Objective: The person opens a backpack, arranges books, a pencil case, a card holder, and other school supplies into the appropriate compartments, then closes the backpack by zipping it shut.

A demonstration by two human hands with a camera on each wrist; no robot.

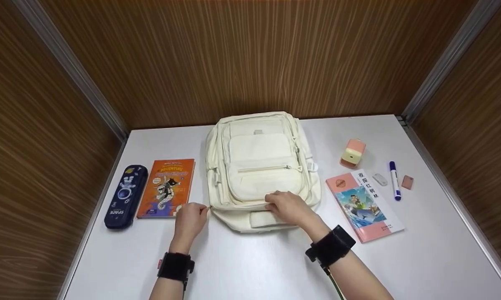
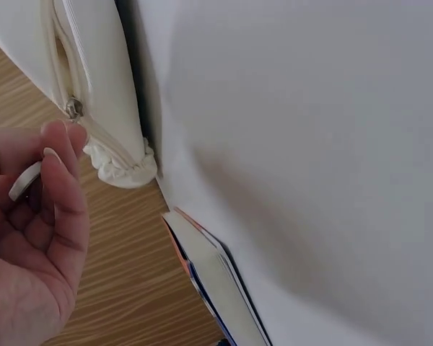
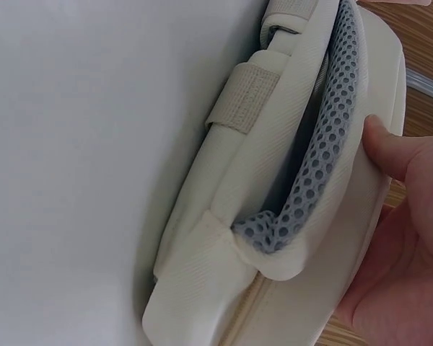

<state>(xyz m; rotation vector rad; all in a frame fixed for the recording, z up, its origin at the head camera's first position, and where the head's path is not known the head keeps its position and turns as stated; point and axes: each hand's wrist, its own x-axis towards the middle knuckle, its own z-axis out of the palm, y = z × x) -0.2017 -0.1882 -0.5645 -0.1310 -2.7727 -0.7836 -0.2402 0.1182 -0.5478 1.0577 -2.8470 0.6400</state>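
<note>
A cream backpack (image 1: 259, 150) lies on the white table with its pockets facing up. At its near left corner my left hand (image 1: 190, 221) pinches the pull of a zipper; the metal slider (image 2: 73, 108) shows just beyond the fingertips in the left wrist view. Behind the slider, the zipper's edges stand slightly apart. My right hand (image 1: 292, 208) grips the bag's near edge, right of its middle. In the right wrist view the thumb presses the cream fabric, close to a strap lined with grey mesh (image 3: 335, 119).
Left of the bag lie an orange book (image 1: 167, 187) and a navy pencil case (image 1: 126, 196). To the right are a pink-and-white book (image 1: 365, 206), a pink-and-yellow pencil sharpener (image 1: 353, 153), a white oval item (image 1: 379, 179), a blue marker (image 1: 395, 181) and a small pinkish block (image 1: 407, 182). Wood-grain panels surround the table.
</note>
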